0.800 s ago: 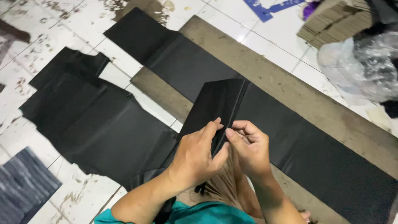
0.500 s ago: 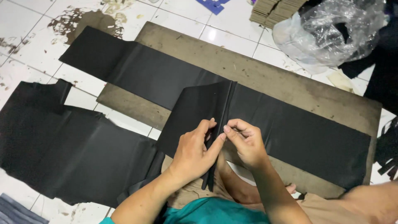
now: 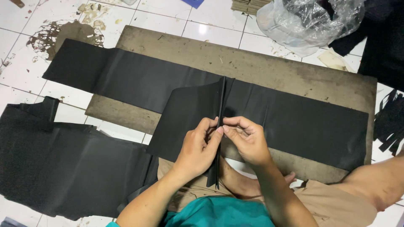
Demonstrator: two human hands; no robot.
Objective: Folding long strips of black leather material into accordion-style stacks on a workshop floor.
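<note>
Far left: a pile of black sheets (image 3: 63, 168) lies spread on the white tiled floor (image 3: 25, 50), its right edge running under the folded piece.
Board: a worn brown board (image 3: 273, 71) lies flat on the floor; bare strips show along its far edge and its near right edge.
Long strip: a long black strip (image 3: 139, 80) crosses the board from left to right, its left end overhanging onto the tiles.
Folded piece: a black folded piece (image 3: 189, 113) lies over the strip at the middle, its upright crease (image 3: 221, 101) running from the board's middle down toward the person's lap.
Left hand: the left hand (image 3: 195, 151) has its fingers (image 3: 210, 126) pinched on the crease from the left.
Right hand: the right hand (image 3: 248, 143) has its fingers (image 3: 229, 126) pinched on the same crease from the right, tips almost meeting the left ones.
Bag: a clear plastic bag (image 3: 307, 21) at the top right holds dark scraps I cannot make out.
Far right: black offcuts (image 3: 391, 122) lie just beside the board's right edge.
Open room: bare tiles show at the top left and between pile and board.
</note>
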